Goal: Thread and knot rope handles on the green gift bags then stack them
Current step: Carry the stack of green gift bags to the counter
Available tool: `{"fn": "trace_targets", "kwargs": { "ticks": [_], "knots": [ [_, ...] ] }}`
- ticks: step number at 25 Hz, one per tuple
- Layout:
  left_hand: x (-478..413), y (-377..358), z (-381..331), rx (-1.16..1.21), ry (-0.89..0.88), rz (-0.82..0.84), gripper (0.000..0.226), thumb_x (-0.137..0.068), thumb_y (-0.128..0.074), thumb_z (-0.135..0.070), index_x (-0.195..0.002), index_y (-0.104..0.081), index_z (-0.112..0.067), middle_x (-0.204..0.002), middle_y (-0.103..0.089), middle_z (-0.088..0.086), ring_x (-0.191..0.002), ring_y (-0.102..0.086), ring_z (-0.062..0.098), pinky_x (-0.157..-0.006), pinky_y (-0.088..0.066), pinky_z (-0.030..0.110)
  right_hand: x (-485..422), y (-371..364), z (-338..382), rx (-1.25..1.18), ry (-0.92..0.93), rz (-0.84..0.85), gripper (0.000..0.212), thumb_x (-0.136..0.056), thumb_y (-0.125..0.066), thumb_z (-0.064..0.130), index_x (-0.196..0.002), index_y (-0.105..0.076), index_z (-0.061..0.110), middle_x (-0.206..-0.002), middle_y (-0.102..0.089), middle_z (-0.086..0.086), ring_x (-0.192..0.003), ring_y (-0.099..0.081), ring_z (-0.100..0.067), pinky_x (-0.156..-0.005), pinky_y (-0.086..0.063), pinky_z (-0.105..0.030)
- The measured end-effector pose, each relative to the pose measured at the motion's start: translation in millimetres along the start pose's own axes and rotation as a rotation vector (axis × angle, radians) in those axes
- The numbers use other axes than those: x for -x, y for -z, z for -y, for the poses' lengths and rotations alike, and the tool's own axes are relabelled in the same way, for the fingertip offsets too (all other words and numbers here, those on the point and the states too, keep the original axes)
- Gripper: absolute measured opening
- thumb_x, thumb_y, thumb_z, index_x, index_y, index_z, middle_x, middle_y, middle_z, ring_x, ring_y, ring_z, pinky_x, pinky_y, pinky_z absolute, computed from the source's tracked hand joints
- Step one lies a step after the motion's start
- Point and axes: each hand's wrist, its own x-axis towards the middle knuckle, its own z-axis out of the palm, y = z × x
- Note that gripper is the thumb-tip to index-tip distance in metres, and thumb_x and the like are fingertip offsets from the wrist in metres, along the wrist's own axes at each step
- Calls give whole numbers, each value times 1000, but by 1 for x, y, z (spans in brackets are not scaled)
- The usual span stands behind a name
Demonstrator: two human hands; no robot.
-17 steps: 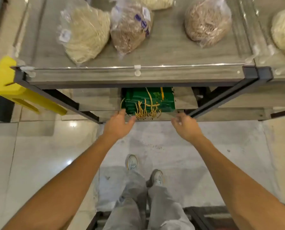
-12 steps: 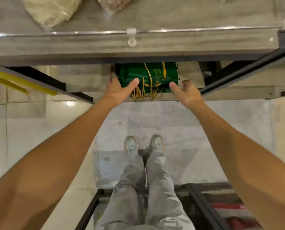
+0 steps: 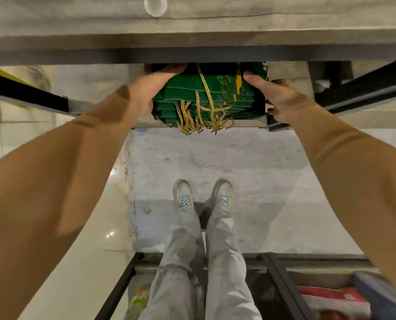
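A stack of flat green gift bags [image 3: 247, 102] lies on a low shelf [image 3: 289, 76] under the table top. Gold rope handles [image 3: 199, 118] hang in a tangle over its near edge, and one rope runs across the top bag. My left hand [image 3: 146, 93] grips the stack's left side, its thumb laid over the top. My right hand [image 3: 279, 98] grips the right side, thumb on the top bag and fingers curled down the side. The far part of the stack is hidden under the table edge.
The thick grey table edge [image 3: 192, 35] hangs just above the stack. Black metal frame bars [image 3: 365, 88] run left and right of the shelf. My shoes [image 3: 184, 195] stand on the grey floor below. Red packages [image 3: 331, 296] lie at the bottom right.
The view has dropped closer under the table. Both hands moved from the front of the shelf onto the sides of the green stack and closed on it.
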Motion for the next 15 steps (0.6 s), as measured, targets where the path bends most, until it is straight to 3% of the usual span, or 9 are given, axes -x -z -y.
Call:
{"fn": "trace_targets", "kwargs": {
  "ticks": [4,8,11,13,15],
  "knots": [
    [-16,1,10,100,27,22,55,-79,-76,-56,-119,-70,-20,-109,-76,5,-100,-74,23,-96,-55,43,-11,0,-1,-41,-14,36,25,-86,-81,34,-104,-72,18,-84,-79,10,-68,-73,1,-48,-49,-10],
    [-12,-1,18,144,-11,37,49,-82,-69,-60,-114,-71,-23,-109,-77,3,-102,-73,22,-93,-55,41,-18,0,-3,-29,-8,119,41,-87,-79,38,-120,-72,14,-102,-79,2,-84,-76,-7,-62,-56,-14],
    [-3,2,23,145,-54,101,55,-87,-60,-62,-127,-64,-25,-117,-74,2,-107,-71,21,-97,-53,43,-24,1,-14,-106,14,114,42,-84,-82,38,-120,-72,18,-108,-78,0,-98,-75,-13,-89,-59,-31],
    [0,4,30,144,-54,141,50,-88,-57,-63,-126,-62,-30,-117,-74,-1,-109,-70,18,-100,-50,43,-27,1,-27,-141,0,113,58,-74,-88,44,-123,-71,18,-113,-77,-2,-106,-74,-19,-101,-54,-39],
    [5,4,42,131,-44,161,60,-81,-63,-66,-130,-58,-32,-121,-73,-6,-113,-68,14,-107,-46,43,-21,1,-41,-150,-41,72,81,-60,-94,51,-126,-66,15,-112,-78,-2,-104,-74,-19,-102,-54,-40]
  ]
}}
